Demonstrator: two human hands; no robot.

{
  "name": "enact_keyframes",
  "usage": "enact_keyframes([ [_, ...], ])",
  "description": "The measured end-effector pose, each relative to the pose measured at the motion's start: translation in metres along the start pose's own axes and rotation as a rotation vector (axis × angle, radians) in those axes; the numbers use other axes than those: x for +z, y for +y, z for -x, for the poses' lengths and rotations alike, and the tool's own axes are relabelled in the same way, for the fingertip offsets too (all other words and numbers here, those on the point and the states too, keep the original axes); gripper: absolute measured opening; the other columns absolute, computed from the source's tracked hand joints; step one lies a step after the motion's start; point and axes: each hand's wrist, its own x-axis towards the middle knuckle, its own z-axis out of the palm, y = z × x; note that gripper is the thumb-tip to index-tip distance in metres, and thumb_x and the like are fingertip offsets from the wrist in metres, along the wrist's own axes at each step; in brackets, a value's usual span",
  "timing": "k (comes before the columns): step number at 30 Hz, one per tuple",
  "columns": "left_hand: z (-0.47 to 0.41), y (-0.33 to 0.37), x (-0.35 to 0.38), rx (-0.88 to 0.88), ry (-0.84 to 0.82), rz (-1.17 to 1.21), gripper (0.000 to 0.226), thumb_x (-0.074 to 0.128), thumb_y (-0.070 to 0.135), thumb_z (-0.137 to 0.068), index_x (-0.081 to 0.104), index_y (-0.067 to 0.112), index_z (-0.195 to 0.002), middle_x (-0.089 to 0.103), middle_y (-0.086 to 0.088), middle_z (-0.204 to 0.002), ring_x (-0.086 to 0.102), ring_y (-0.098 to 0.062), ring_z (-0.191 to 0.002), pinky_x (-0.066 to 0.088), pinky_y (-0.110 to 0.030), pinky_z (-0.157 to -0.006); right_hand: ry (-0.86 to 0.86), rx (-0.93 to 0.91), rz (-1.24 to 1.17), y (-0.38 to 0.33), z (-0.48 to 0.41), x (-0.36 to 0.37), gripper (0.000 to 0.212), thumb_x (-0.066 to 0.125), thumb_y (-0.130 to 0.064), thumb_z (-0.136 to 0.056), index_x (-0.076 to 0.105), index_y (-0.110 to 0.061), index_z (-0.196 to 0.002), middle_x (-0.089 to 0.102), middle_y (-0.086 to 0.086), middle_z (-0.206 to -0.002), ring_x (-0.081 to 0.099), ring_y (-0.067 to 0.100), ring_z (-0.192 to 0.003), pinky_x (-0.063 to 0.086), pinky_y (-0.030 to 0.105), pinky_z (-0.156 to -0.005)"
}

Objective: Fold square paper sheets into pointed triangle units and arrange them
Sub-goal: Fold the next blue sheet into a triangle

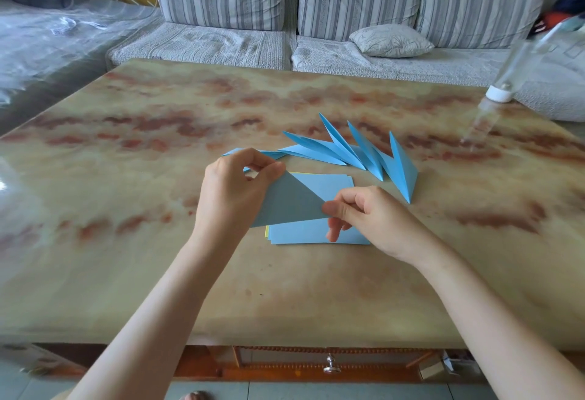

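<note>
Pinches sheet point(291, 203) at opposite corners with left hand point(234, 190) and right hand point(373, 222), just above stack point(304, 235) at counter point(285, 289) centre, apparently to align a diagonal fold. Shows finished units point(364, 156) fanned just behind, toward far edge, clear of folding.

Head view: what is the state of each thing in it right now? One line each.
Paper stack: unfolded, flat on the table.
Blue sheet: folded to a triangle, held up by both hands.
Left hand: pinches the sheet's upper corner.
Right hand: pinches the sheet's right corner.
Folded units: finished, lying fanned in an overlapping row.
Bottle: capped; pose blurred.
Drawer: shut.
</note>
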Motion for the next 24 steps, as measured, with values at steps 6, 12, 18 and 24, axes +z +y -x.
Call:
enact_keyframes([
  [6,-0.001,0.000,0.000,0.016,0.019,-0.028,0.011,0.066,0.028,-0.086,0.063,0.027,-0.076,0.052,0.018,-0.068,0.048,0.001,-0.055,0.031,-0.008,-0.046,-0.049,-0.003,-0.061,0.000,0.000,-0.002,0.024,0.052,-0.020,-0.098,0.063,-0.013,-0.077,0.073,0.001,-0.073,0.068,0.010,-0.074,0.054,0.026,-0.074],
  [12,-0.001,-0.001,0.001,0.026,0.012,-0.050,0.007,0.067,0.030,-0.086,0.067,0.024,-0.082,0.052,0.016,-0.070,0.048,-0.004,-0.059,0.029,-0.016,-0.049,-0.063,0.041,-0.041,0.001,-0.001,-0.007,0.023,0.056,-0.022,-0.096,0.067,-0.011,-0.080,0.074,0.001,-0.073,0.069,0.010,-0.076,0.054,0.029,-0.076],
  [18,0.000,-0.001,0.000,0.020,-0.001,-0.041,0.009,0.065,0.031,-0.087,0.065,0.024,-0.082,0.053,0.014,-0.068,0.048,-0.004,-0.056,0.029,-0.021,-0.048,0.040,0.039,0.014,0.002,0.000,-0.014,0.037,0.055,-0.045,-0.089,0.071,-0.013,-0.081,0.075,-0.007,-0.082,0.070,0.010,-0.076,0.053,0.034,-0.076],
  [24,0.012,0.010,0.008,0.059,-0.170,0.001,0.014,0.069,0.036,-0.083,0.061,0.031,-0.073,0.061,0.021,-0.076,0.055,-0.009,-0.057,0.033,-0.013,-0.050,0.225,-0.057,-0.230,-0.006,-0.007,-0.003,0.030,0.071,-0.043,-0.072,0.074,-0.019,-0.088,0.074,-0.007,-0.086,0.068,0.011,-0.086,0.051,0.031,-0.089],
])
